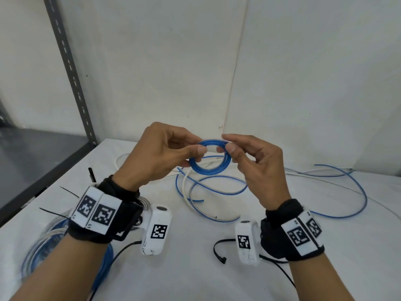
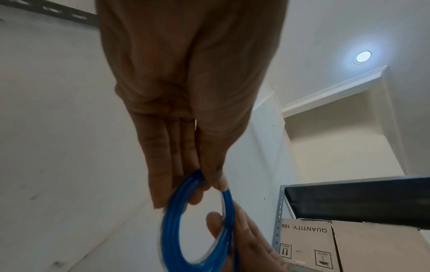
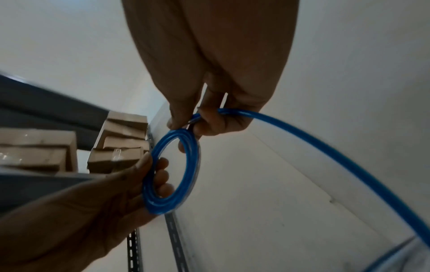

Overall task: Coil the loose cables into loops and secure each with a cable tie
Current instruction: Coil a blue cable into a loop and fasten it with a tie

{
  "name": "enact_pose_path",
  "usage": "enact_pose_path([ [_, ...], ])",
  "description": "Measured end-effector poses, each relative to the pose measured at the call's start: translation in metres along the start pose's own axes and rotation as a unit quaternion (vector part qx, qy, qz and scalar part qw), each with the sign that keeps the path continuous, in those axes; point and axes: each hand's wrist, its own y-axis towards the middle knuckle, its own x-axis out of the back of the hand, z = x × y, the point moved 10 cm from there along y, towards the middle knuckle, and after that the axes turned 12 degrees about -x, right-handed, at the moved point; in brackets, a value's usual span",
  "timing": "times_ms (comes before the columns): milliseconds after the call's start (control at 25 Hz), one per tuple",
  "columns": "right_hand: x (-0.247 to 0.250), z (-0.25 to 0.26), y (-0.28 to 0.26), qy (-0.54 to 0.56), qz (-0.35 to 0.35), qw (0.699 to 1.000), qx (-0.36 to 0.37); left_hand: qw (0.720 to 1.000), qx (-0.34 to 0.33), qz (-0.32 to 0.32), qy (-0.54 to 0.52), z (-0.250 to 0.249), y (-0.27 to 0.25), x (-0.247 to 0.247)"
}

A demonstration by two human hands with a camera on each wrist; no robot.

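I hold a small coil of blue cable (image 1: 208, 158) in the air above the white table (image 1: 195, 268). My left hand (image 1: 191, 153) pinches the coil's left side between thumb and fingers. My right hand (image 1: 226, 146) pinches its upper right side, and the loose blue tail (image 3: 325, 152) runs out of that hand. The blue coil (image 2: 186, 220) shows edge-on in the left wrist view and as a ring (image 3: 172, 173) in the right wrist view. Loose blue cable (image 1: 325, 192) and a white cable (image 1: 186, 192) sprawl on the table beyond. A black cable tie (image 1: 219, 249) lies near my right wrist.
A larger coil of blue and clear cable (image 1: 54, 242) lies under my left forearm, with black tie ends (image 1: 69, 192) sticking out beside it. A grey metal shelf rack (image 1: 43, 153) stands at the left, with cardboard boxes (image 3: 116, 147) on it. White walls close the back.
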Motion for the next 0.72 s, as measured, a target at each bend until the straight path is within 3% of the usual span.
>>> enact_pose_path([
  [320,0.006,-0.013,-0.002,0.173,-0.079,0.981,-0.044,0.987,0.008,-0.116,-0.112,0.009,0.001,0.000],
  [480,0.014,-0.009,0.000,0.129,-0.089,0.988,-0.017,0.985,0.065,-0.062,-0.151,0.025,-0.001,-0.016],
  [600,0.011,-0.006,0.003,0.046,-0.046,0.998,-0.010,0.997,0.052,0.008,-0.056,0.029,0.000,-0.018],
  [720,0.006,-0.004,0.003,-0.024,-0.002,1.000,-0.011,0.999,0.029,0.038,-0.001,0.023,0.001,-0.016],
])
